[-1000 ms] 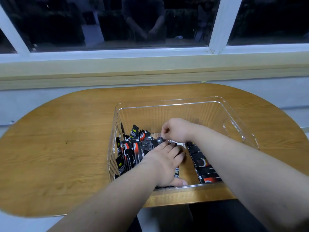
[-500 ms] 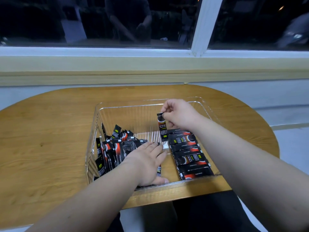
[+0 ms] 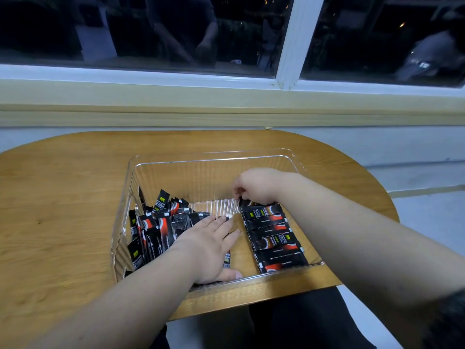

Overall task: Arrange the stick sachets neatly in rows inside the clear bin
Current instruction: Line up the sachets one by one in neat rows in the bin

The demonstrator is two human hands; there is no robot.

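Two bare hands are working inside the clear ribbed plastic bin (image 3: 176, 170) that's sitting on the rounded wooden table (image 3: 63, 197). The right hand (image 3: 255, 185) is pinching the far end of a black stick sachet with red and green print (image 3: 245, 203), fingers closed on it, lowering it at the far end of a flat row of black sachets (image 3: 273, 236) that's running back toward the person just under that wrist. The left hand (image 3: 210, 244) is lying palm down with fingers spread out, not gripping anything as far as I can tell, pressing on the edge of a messy pile of the same black sachets (image 3: 157, 227) off to its left, some standing on end against the bin wall. Between the two hands, a strip of bare bin floor is showing.
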